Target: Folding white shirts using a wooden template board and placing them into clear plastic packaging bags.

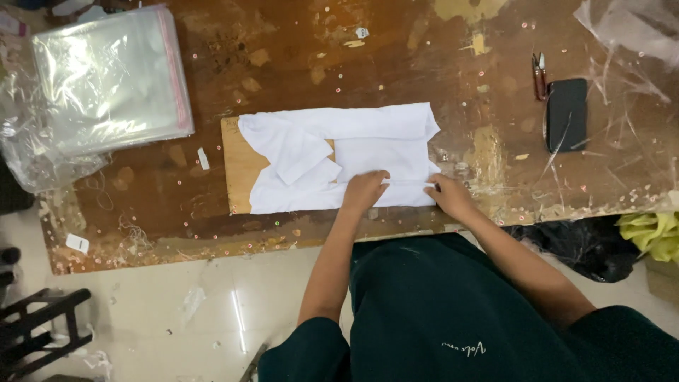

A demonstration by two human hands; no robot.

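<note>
dark green clothing fills the near edge, and two bare forearms reach out from it onto the worn wooden table (396, 64). left hand (364, 189) lies palm down on the near edge of one white folded garment (339, 157), fingers close together and pressing flat. right hand (448, 196) sits at the garment's near right corner, fingertips nipping the cloth edge, though how firm the pinch is i cannot tell. that garment lies on one thin wooden board (239, 170), mostly covered, only its left end showing. one sleeve is folded across the middle. further off on the right sit one dark phone (566, 113) and one small pair of snips (540, 75). far left, one stack of clear plastic bags (112, 78) rests partly on crumpled film, its count impossible to make out. yellow cloth (654, 233) is cut off at the right edge.
</note>
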